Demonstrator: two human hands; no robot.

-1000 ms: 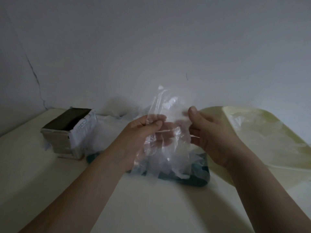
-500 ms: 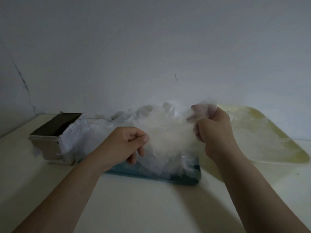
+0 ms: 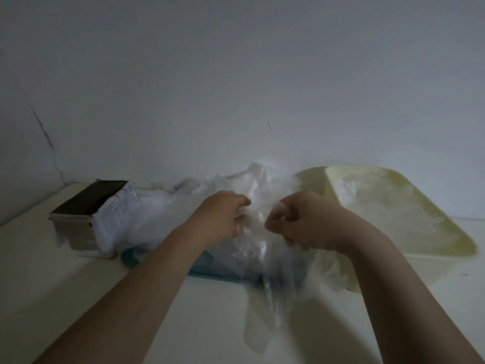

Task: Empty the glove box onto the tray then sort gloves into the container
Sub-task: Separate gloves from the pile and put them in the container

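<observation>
A heap of clear plastic gloves (image 3: pixel 168 214) covers a blue tray (image 3: pixel 131 257) in the middle of the table. My left hand (image 3: pixel 223 219) and my right hand (image 3: pixel 301 222) are both closed on one clear glove (image 3: pixel 258 214) held above the heap, their knuckles close together. Part of that glove hangs blurred down toward the table's front (image 3: pixel 265 311). The open glove box (image 3: pixel 89 208) lies at the left, its dark inside showing. A pale yellow container (image 3: pixel 446 222) at the right holds several clear gloves (image 3: pixel 380 203).
A white wall with a crack (image 3: pixel 44 135) stands close behind the table. The container's near edge overlaps the tray's right end. The cream table surface (image 3: pixel 52 298) stretches toward me in front of the tray.
My hands have come closer together and lower over the heap, bunching the glove. A blurred length of the glove now dangles in front of the tray. The view has shifted slightly.
</observation>
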